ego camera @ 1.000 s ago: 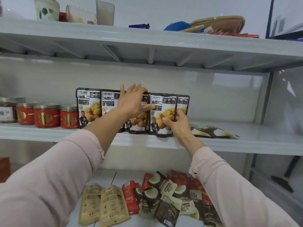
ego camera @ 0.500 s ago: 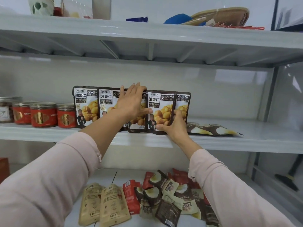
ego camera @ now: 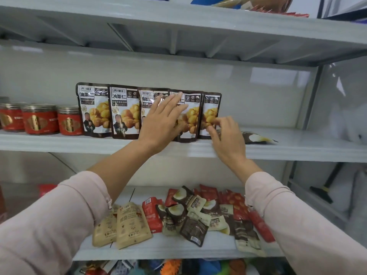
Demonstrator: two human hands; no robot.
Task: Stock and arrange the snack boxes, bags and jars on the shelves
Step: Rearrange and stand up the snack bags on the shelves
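Several dark chestnut bags (ego camera: 123,112) stand upright in an overlapping row on the middle shelf (ego camera: 59,142). My left hand (ego camera: 160,122) lies flat with straight fingers against the third and fourth bags. My right hand (ego camera: 228,139) has its fingers curled at the lower edge of the rightmost bag (ego camera: 211,104) and pinches it. Behind my right hand another dark bag (ego camera: 256,137) lies flat on the same shelf.
Three red jars (ego camera: 39,120) stand left of the bags. The lower shelf (ego camera: 158,251) holds tan bags (ego camera: 127,225) and a loose pile of red and dark packets (ego camera: 198,211). A top shelf (ego camera: 178,22) is overhead. A broom (ego camera: 325,187) leans at the right.
My left hand has slid right along the row, from the third bag toward the fourth. My right hand moved from the fourth bag's bottom to the rightmost bag's lower edge.
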